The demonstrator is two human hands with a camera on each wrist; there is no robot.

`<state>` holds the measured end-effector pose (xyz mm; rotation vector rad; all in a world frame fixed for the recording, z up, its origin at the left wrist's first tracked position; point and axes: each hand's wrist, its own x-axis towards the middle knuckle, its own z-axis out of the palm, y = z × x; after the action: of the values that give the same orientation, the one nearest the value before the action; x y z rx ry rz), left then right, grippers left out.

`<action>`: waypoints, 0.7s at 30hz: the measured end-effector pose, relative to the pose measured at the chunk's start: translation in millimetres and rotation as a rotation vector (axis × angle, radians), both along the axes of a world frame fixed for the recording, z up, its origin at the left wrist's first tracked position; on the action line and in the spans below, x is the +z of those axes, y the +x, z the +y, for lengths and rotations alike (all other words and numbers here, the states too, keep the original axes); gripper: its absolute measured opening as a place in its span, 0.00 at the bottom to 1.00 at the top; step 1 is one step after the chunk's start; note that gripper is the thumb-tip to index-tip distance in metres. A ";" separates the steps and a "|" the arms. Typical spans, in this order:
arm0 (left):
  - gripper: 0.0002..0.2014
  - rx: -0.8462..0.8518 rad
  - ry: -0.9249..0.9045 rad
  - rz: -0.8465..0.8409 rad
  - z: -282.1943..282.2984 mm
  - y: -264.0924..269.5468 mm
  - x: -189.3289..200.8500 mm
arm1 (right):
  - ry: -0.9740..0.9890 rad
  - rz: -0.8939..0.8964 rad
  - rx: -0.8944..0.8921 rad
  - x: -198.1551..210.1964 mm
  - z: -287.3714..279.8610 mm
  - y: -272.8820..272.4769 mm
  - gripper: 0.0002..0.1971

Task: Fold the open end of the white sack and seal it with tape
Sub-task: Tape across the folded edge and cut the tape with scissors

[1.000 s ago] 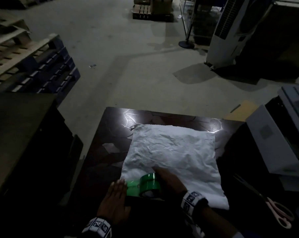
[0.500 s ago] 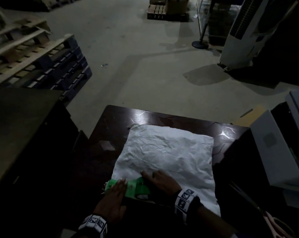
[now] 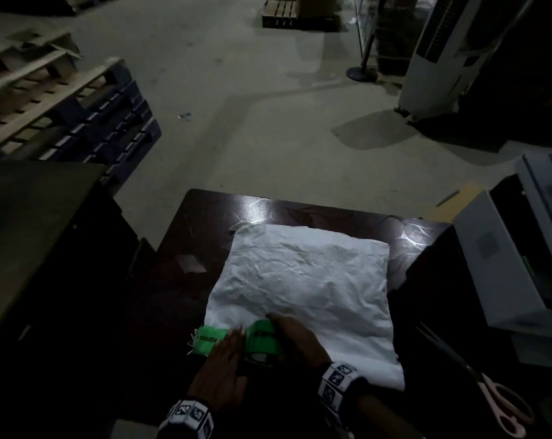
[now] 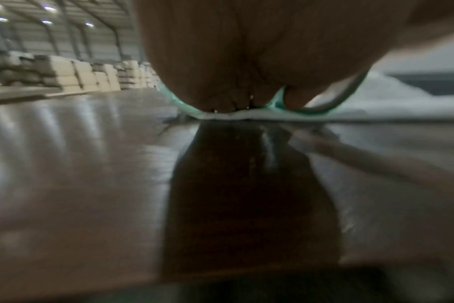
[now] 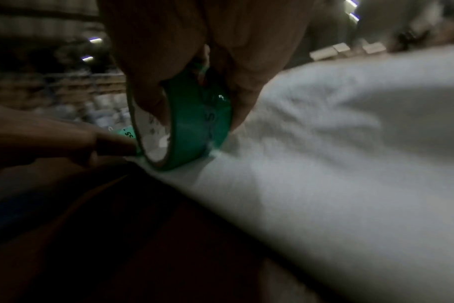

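The white sack (image 3: 303, 280) lies flat on the dark table (image 3: 179, 280), its near edge toward me. A strip of green tape (image 3: 210, 339) with black lettering runs along the sack's near left corner. My left hand (image 3: 224, 359) lies flat with straight fingers pressing that strip down; the left wrist view shows the fingertips (image 4: 220, 102) on the tape at the sack's edge. My right hand (image 3: 295, 339) grips the green tape roll (image 3: 262, 342), thumb inside the roll (image 5: 187, 123), and holds it upright on the sack (image 5: 350, 164).
Pink-handled scissors (image 3: 496, 397) lie on the dark surface at the right. A white printer-like box (image 3: 502, 264) stands right of the table, a dark cabinet (image 3: 31, 232) to the left. Pallets (image 3: 56, 106) and a white tower cooler (image 3: 439, 52) stand on the floor beyond.
The tape strip has grown longer along the sack's near edge as the roll travelled right. My left hand stays flat on the stuck end at the left corner.
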<state>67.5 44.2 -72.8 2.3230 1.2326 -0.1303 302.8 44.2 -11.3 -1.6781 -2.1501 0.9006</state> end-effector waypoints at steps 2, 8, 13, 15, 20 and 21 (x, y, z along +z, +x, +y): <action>0.45 -0.001 0.014 0.020 2.4 -2.3 -1.7 | -0.009 -0.064 0.110 4.6 11.0 -0.2 0.38; 0.44 -0.064 0.044 0.026 10.5 -11.7 -2.9 | 0.079 -0.523 0.297 21.1 12.3 44.4 0.29; 0.43 -0.042 0.052 0.019 8.7 -6.1 -5.3 | 0.021 -0.387 0.069 8.8 -11.8 65.0 0.37; 0.43 -0.016 0.053 0.008 7.8 -3.7 -0.9 | -0.011 -0.187 -0.085 8.0 -22.6 64.4 0.36; 0.48 -0.058 0.010 0.006 -1.8 13.0 -5.0 | -0.017 -0.126 -0.254 -5.1 -47.8 77.8 0.35; 0.47 -0.047 -0.001 0.020 -3.4 13.6 -7.4 | -0.025 -0.164 -0.201 -7.3 -48.2 82.9 0.32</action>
<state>81.2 40.8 -80.3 2.3559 1.1875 -0.1702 385.7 -4.0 -18.5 -2.0006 -2.0283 0.7600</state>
